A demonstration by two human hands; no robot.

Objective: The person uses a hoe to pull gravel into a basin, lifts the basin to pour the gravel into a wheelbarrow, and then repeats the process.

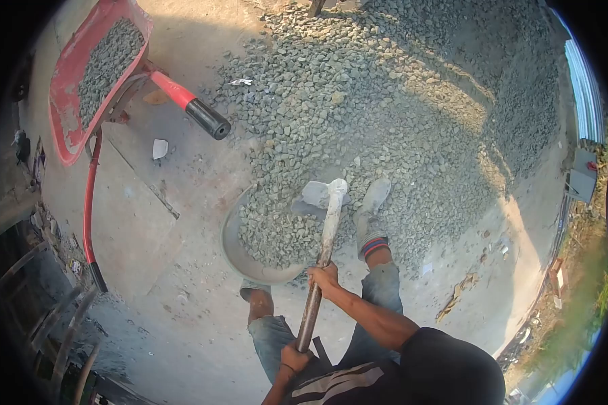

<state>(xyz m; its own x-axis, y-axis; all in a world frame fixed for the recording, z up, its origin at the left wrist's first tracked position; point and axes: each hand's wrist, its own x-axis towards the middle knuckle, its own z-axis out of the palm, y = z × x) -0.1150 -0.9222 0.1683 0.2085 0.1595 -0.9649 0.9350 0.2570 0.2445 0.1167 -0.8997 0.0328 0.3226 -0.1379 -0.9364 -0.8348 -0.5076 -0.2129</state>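
Both of my hands are wrapped around the long handle of a hoe [311, 312]. My left hand [295, 358] grips it low, close to my body, while my right hand [325, 280] holds it farther up. The hoe's pale, dusty blade [315, 194] is over the gravel [297, 145], just beyond a round grey pan [231, 248]. Crushed stones [280, 233] fill much of the pan, which lies tilted against the pile between my feet. My right foot [375, 196] stands on the stones to the right of the blade.
A red wheelbarrow [64, 111] with gravel in it stands at upper left, its black-gripped handles [206, 118] reaching towards me. The gravel heap [520, 88] spreads to the upper right. A white fragment [160, 149] lies on the concrete floor [142, 223]. Corrugated sheeting [584, 94] borders the right.
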